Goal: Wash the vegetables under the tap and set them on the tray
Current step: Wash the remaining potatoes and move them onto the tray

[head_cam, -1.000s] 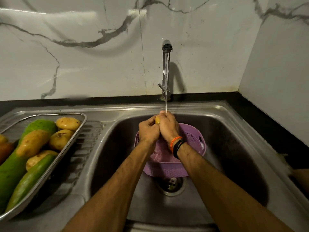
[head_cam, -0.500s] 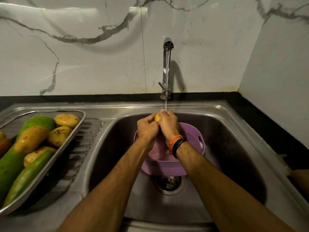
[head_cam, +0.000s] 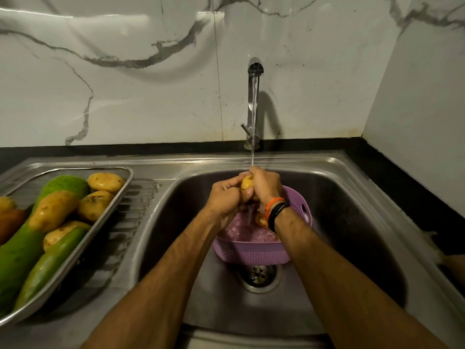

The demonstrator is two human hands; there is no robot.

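1. Step in hand: washing. Potato held under the tap stream, above the purple basket in the sink.
2. Hands: left hand and right hand together, both clamped on the potato.
3. Next move, judged: carry leftward to the tray; calls for a firm grip on a wet skin.
4. Tray: on the drainer, already loaded with potatoes and green gourds.
5. Open room: little on the tray, only its far corner; sink rim to clear between.
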